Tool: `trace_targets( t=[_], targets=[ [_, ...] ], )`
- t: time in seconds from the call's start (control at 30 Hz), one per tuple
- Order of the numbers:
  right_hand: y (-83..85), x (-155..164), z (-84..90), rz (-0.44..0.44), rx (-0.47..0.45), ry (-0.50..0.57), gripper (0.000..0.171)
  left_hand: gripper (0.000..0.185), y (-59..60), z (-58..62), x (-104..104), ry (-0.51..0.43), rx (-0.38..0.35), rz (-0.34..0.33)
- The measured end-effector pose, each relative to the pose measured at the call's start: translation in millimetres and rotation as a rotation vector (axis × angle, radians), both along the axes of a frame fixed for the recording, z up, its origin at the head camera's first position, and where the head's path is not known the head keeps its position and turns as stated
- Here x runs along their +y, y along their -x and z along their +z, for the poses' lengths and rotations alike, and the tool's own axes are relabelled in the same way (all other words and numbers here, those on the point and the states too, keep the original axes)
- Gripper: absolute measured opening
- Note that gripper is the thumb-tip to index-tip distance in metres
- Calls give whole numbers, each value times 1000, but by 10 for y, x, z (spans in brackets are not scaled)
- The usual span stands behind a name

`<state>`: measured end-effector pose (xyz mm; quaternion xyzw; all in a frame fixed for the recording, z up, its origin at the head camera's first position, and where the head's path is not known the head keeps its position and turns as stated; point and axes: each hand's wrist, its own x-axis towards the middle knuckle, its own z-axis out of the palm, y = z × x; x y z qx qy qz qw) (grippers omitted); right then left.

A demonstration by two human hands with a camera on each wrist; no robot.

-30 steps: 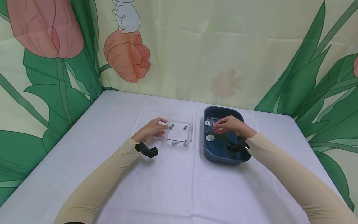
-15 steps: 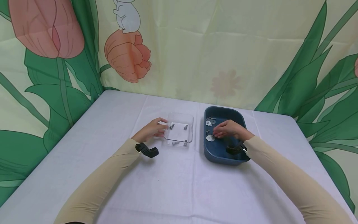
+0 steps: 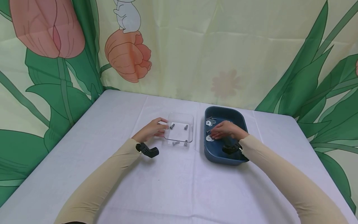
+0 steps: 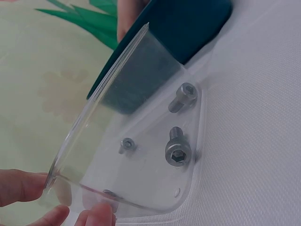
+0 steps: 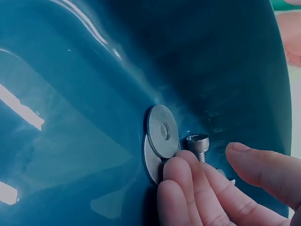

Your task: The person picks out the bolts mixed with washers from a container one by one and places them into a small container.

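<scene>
From the head view, the left hand [image 3: 152, 130] rests against the left wall of a clear tray [image 3: 179, 130] on a white table [image 3: 173, 183], fingers lightly curled round its edge. Four bolts [image 3: 172, 126] lie in the tray. Just to the right stands a blue bin [image 3: 223, 155] (apart from the tray by a narrow strip of cloth). The right hand [image 3: 225, 130] reaches down inside the bin, its fingers by a washer [image 3: 209, 138]; another washer [image 3: 208, 123] lies toward the far end. A flowered curtain [image 3: 195, 53] hangs behind.

At the left wrist, fingertips [image 4: 21, 186] pinch the rim of the tray [image 4: 141, 155], and three bolts [image 4: 178, 150] show plainly through its floor.

At the right wrist, two stacked washers [image 5: 160, 136] lie against the bin [image 5: 94, 94] floor with a bolt [image 5: 198, 143] just beside them. The fingers [image 5: 188, 188] are fairly straight and touch the washers' edge, the thumb held apart (nothing is gripped yet).
</scene>
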<state>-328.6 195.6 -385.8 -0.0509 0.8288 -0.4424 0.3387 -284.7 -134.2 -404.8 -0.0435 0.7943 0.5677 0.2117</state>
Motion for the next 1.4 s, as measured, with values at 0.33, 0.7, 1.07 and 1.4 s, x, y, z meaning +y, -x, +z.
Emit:
trace_targets(
  t=[0.33, 0.7, 1.07, 1.4],
  targets=[
    [31, -89, 27, -14, -15, -37, 37, 45, 6, -15, -7, -20, 13, -13],
    [79, -115, 6, -63, -59, 6, 35, 46, 2, 0, 8, 2, 0, -3],
    [145, -124, -31, -33, -31, -10, 35, 43, 7, 16, 15, -3, -10, 15],
    [191, -109, -110, -16, 24, -21, 33, 44, 6, 29, 27, 12, -13, 14]
  ],
)
